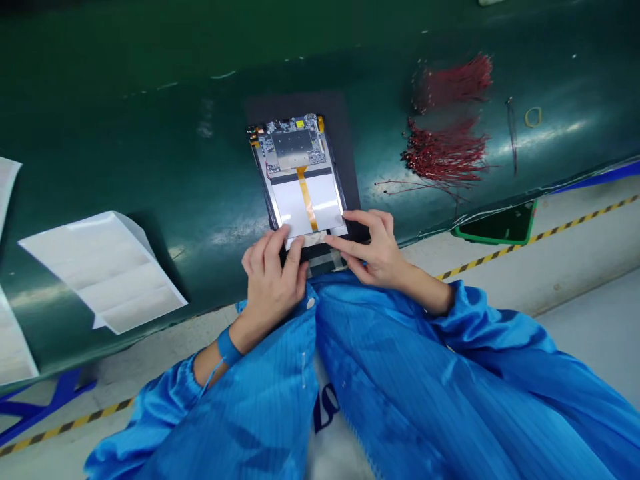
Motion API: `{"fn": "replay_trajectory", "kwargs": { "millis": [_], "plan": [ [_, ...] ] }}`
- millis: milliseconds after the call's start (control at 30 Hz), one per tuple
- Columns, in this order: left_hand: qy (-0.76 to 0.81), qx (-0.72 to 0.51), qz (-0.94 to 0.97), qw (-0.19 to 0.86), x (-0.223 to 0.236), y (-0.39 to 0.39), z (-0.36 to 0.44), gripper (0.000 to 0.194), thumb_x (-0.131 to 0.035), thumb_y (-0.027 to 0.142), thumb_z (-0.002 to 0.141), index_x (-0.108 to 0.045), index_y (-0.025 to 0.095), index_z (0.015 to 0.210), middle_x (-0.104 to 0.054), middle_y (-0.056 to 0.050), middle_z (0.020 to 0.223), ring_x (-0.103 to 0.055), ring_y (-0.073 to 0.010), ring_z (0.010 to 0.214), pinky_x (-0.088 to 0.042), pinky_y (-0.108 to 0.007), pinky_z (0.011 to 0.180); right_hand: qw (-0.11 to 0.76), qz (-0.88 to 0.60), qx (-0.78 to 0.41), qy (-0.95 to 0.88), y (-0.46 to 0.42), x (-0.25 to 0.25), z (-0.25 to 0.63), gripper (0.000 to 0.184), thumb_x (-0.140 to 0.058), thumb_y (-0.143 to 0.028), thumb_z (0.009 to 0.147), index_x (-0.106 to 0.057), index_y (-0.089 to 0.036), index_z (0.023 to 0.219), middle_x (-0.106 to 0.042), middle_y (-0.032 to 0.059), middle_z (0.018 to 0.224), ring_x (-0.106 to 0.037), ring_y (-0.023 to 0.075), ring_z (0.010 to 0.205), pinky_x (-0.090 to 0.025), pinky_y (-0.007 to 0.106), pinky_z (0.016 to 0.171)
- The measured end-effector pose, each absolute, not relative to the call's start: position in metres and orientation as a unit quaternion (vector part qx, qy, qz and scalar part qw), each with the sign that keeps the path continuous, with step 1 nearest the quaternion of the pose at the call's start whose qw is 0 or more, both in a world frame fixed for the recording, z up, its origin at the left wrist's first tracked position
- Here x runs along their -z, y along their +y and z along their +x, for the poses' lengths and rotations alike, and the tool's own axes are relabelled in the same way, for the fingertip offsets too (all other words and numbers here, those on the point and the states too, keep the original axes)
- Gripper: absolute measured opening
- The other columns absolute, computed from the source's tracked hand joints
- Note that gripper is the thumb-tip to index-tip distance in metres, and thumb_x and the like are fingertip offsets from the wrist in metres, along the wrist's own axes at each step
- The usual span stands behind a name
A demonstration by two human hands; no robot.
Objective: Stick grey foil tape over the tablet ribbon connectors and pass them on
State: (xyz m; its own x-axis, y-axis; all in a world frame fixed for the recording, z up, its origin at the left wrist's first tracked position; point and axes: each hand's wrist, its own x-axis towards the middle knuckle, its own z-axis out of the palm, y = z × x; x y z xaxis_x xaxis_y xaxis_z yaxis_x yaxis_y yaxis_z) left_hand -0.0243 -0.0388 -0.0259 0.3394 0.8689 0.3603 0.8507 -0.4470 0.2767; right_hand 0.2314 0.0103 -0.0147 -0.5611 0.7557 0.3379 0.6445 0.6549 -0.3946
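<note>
An opened tablet (329, 190) lies on a dark mat (353, 180), its inside facing up. A circuit board (293, 147) fills its far end, and a white battery (290, 200) with an amber ribbon cable (307, 200) covers the middle. My left hand (275, 270) grips the near left corner, thumb beside a whitish strip (315, 237) on the near edge. With fingers spread, my right hand (375, 250) touches the near right side; one fingertip rests at the strip's right end. What lies under the fingertips is hidden.
Two bundles of thin red wires (445, 153) lie to the right, beside a loose wire (513, 137) and a rubber band (533, 117). Creased white paper (105, 267) is on the left. A green-rimmed tray (495, 227) sits below the table's near edge.
</note>
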Motion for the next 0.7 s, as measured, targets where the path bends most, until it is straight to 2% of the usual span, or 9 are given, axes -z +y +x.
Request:
{"fn": "replay_trajectory", "kwargs": {
  "millis": [67, 133, 200, 267, 367, 467, 567, 700],
  "plan": [
    [0.518, -0.233, 0.823, 0.020, 0.021, -0.038, -0.025, 0.058, -0.068, 0.026, 0.095, -0.055, 0.012, 0.149, -0.055, -0.027, 0.150, -0.048, -0.0421, 0.141, -0.042, -0.058, 0.112, 0.232, -0.396, -0.088, -0.884, 0.011, 0.011, 0.226, 0.045, -0.063, -0.023, 0.097, -0.066, -0.030, 0.142, -0.051, 0.0112, 0.152, -0.048, 0.0318, 0.132, -0.045, 0.050, 0.103],
    [0.511, -0.239, 0.824, 0.058, 0.010, -0.030, -0.031, 0.047, -0.067, 0.027, 0.096, -0.061, 0.017, 0.141, -0.055, -0.024, 0.152, -0.046, -0.0417, 0.143, -0.041, -0.060, 0.114, 0.232, -0.388, -0.080, -0.888, 0.013, 0.009, 0.221, 0.041, -0.062, -0.022, 0.097, -0.067, -0.027, 0.137, -0.056, 0.0120, 0.148, -0.050, 0.0320, 0.129, -0.046, 0.049, 0.100],
    [0.517, -0.249, 0.813, 0.099, -0.007, -0.010, -0.043, 0.034, -0.064, 0.028, 0.098, -0.067, 0.022, 0.131, -0.055, -0.018, 0.154, -0.048, -0.0396, 0.143, -0.041, -0.060, 0.115, 0.256, -0.383, -0.099, -0.882, 0.017, 0.010, 0.220, 0.036, -0.063, -0.023, 0.096, -0.067, -0.027, 0.132, -0.057, 0.0120, 0.144, -0.052, 0.0320, 0.127, -0.046, 0.050, 0.099],
    [0.554, -0.250, 0.786, 0.118, -0.027, 0.020, -0.058, 0.026, -0.059, 0.029, 0.100, -0.070, 0.025, 0.123, -0.061, -0.013, 0.147, -0.054, -0.0355, 0.137, -0.044, -0.057, 0.114, 0.291, -0.383, -0.116, -0.869, 0.025, 0.012, 0.220, 0.037, -0.064, -0.023, 0.095, -0.066, -0.026, 0.132, -0.057, 0.0125, 0.142, -0.054, 0.0322, 0.125, -0.047, 0.052, 0.100],
    [0.633, -0.208, 0.736, 0.123, -0.047, 0.078, -0.074, 0.025, -0.051, 0.030, 0.102, -0.072, 0.024, 0.115, -0.072, -0.008, 0.122, -0.064, -0.0293, 0.115, -0.048, -0.050, 0.105, 0.334, -0.388, -0.107, -0.852, 0.036, 0.019, 0.221, 0.043, -0.063, -0.020, 0.094, -0.062, -0.028, 0.136, -0.058, 0.0123, 0.138, -0.057, 0.0318, 0.122, -0.047, 0.052, 0.100],
    [0.660, -0.154, 0.727, 0.112, -0.048, 0.128, -0.077, 0.025, -0.052, 0.030, 0.100, -0.073, 0.024, 0.112, -0.074, -0.005, 0.105, -0.066, -0.0270, 0.098, -0.050, -0.045, 0.094, 0.349, -0.386, -0.102, -0.848, 0.043, 0.026, 0.220, 0.042, -0.062, -0.018, 0.093, -0.062, -0.028, 0.134, -0.058, 0.0126, 0.136, -0.057, 0.0314, 0.121, -0.048, 0.051, 0.098],
    [0.638, -0.122, 0.754, 0.096, -0.037, 0.153, -0.072, 0.023, -0.056, 0.031, 0.097, -0.075, 0.026, 0.109, -0.074, -0.007, 0.104, -0.064, -0.0290, 0.095, -0.047, -0.046, 0.088, 0.354, -0.378, -0.109, -0.849, 0.044, 0.028, 0.219, 0.041, -0.064, -0.016, 0.091, -0.062, -0.026, 0.131, -0.058, 0.0131, 0.135, -0.057, 0.0313, 0.121, -0.050, 0.051, 0.097],
    [0.653, -0.089, 0.743, 0.115, -0.026, 0.160, -0.069, 0.031, -0.053, 0.040, 0.101, -0.074, 0.024, 0.115, -0.074, -0.010, 0.115, -0.062, -0.0308, 0.102, -0.042, -0.051, 0.097, 0.358, -0.380, -0.128, -0.843, 0.043, 0.028, 0.221, 0.041, -0.066, -0.017, 0.089, -0.063, -0.028, 0.128, -0.058, 0.0117, 0.137, -0.058, 0.0316, 0.120, -0.050, 0.052, 0.097]
  ]
}}
